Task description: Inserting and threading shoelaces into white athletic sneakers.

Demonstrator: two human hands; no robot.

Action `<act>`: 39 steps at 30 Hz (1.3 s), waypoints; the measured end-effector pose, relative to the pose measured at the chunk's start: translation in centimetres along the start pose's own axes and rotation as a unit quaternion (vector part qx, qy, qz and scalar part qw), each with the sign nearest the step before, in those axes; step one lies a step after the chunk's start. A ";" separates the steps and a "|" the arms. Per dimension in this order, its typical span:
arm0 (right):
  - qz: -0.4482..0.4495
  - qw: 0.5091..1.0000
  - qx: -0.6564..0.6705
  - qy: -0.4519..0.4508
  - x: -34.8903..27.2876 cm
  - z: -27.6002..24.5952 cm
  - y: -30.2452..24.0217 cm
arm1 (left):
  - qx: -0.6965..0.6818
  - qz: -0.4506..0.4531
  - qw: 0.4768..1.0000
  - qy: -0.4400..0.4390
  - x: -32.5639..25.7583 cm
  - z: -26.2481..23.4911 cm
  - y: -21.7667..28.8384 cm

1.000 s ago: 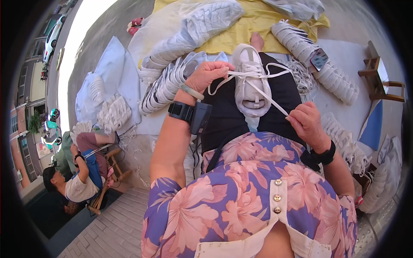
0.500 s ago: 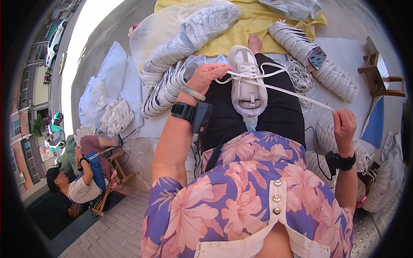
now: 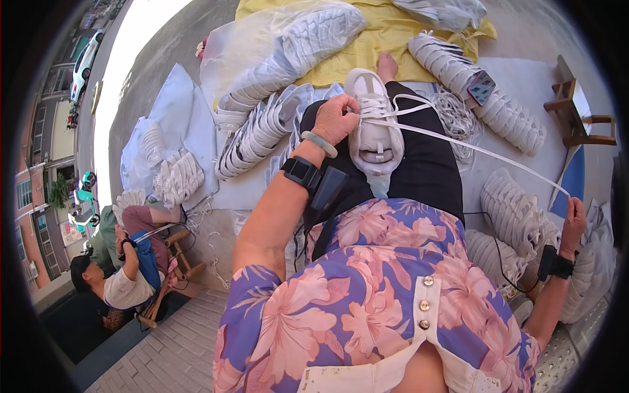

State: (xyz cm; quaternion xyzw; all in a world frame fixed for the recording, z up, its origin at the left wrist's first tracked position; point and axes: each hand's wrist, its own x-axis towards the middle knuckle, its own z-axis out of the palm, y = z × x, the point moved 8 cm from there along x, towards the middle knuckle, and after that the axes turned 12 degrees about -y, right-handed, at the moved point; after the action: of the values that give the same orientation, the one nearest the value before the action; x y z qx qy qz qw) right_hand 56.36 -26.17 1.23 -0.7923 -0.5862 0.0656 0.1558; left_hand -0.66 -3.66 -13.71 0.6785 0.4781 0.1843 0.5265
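Note:
A white and pale grey sneaker rests between my thighs, heel toward me and toe pointing away. White shoelace runs through its eyelets, and one long end stretches taut to the right. That end is pinched in the fingertips of my right hand, held far out to the side. My left hand is closed at the left edge of the sneaker's lacing, fingers pressed on the lace there. A loose loop of lace stands up at the sneaker's right side.
Rows of stacked white shoe uppers lie on sheets to the left. Another row on the right bears a phone. Loose laces lie beside my right leg. A wooden stool stands at far right. Another person sits at left.
My right hand has moved farther right and down, drawing the lace out longer. My left hand has come right, from holding lace left of the sneaker to its lacing edge.

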 end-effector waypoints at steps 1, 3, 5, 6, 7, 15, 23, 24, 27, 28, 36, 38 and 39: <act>-0.051 0.998 0.029 -0.015 0.6 -0.2 -5.7 | -0.026 0.013 0.999 0.015 -0.1 0.0 1.4; -0.130 0.982 0.062 -0.124 1.0 -0.5 -16.9 | -0.048 0.073 0.996 -0.010 -0.3 1.1 6.8; -0.268 0.952 0.073 -0.130 0.0 -0.4 -26.9 | -0.021 0.182 0.979 -0.089 -1.7 3.7 15.3; -0.340 0.923 0.079 -0.161 -0.3 0.5 -30.3 | 0.002 0.243 0.961 -0.129 -2.7 5.3 18.5; -0.395 0.899 0.089 -0.169 -0.7 0.9 -33.3 | -0.020 0.275 0.946 -0.169 -3.5 6.9 20.5; -0.442 0.871 0.132 -0.168 -1.4 3.4 -36.8 | -0.219 0.166 0.880 -0.388 -5.5 11.5 19.8; -0.405 0.858 0.229 -0.220 -0.4 6.5 -37.8 | -0.318 0.123 0.869 -0.358 -6.4 6.1 16.9; -0.383 0.864 0.241 -0.221 0.0 6.9 -37.3 | -0.338 0.052 0.883 -0.321 -6.5 3.9 15.8; -0.344 0.868 0.271 -0.234 0.7 8.9 -35.7 | -0.301 0.035 0.951 -0.056 -5.9 -7.5 12.0; -0.332 0.863 0.289 -0.248 0.6 9.9 -35.2 | -0.271 0.048 0.960 0.053 -6.5 -12.2 11.3; -0.205 0.859 0.347 -0.315 0.9 17.0 -32.5 | 0.000 0.100 0.981 0.165 -5.7 -12.3 8.1; -0.158 0.851 0.366 -0.342 1.2 19.3 -32.9 | 0.174 0.156 0.969 0.081 -4.4 -4.9 8.7; -0.179 0.859 0.356 -0.322 1.5 19.9 -33.5 | 0.239 0.180 0.951 0.074 -4.1 -2.1 9.2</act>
State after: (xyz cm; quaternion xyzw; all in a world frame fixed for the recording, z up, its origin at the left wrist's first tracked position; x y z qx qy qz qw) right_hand 20.67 -12.55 -6.56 -0.4992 -0.6721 0.4923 0.2384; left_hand -0.02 -5.89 -3.63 0.8439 0.4153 0.2059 0.2700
